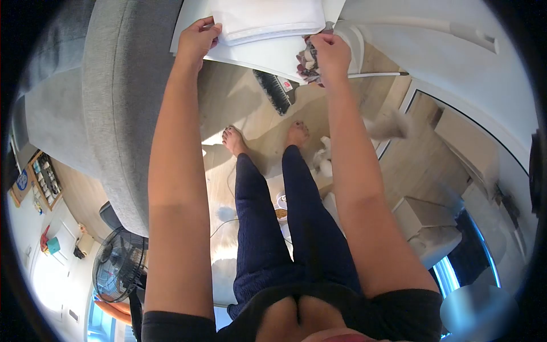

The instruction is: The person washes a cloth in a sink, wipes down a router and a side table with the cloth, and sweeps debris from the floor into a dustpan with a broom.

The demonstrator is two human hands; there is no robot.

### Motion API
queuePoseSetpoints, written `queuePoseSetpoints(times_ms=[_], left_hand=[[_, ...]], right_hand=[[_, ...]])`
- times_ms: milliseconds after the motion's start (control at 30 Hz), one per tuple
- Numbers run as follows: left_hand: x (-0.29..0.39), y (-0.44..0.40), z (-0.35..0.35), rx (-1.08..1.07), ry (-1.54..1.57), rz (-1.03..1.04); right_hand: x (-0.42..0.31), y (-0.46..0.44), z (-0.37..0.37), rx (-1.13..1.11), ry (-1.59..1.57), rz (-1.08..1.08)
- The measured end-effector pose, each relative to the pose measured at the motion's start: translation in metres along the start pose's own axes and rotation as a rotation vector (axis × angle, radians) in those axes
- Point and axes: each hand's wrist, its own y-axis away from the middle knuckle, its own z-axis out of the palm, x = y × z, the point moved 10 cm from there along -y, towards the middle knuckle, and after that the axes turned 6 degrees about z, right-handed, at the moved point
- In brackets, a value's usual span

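Observation:
At the top of the view, my left hand has its fingers bent and drawn together beside the left end of a white rounded box. What it pinches, if anything, is hidden. The box lies on a white tabletop. Near the right edge of that top, my right hand is closed on a bunched patterned cloth in grey, beige and dull red. Folds of the cloth hang down on the left of the fingers.
A dark brush lies on the wooden floor beyond my feet. The grey sofa runs along the left, with a black fan behind. A blurred fluffy tail-like shape is at right. Bowls and a thin cable lie around my legs.

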Motion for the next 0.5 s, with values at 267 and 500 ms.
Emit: queuePoseSetpoints(times_ms=[267,500], left_hand=[[0.006,0.003,0.005,-0.016,-0.041,-0.008],[0.007,0.001,0.007,-0.080,-0.116,-0.039]], right_hand=[[0.008,-0.017,-0.015,-0.024,-0.268,0.123],[0.007,-0.010,-0.004,0.040,-0.316,0.130]])
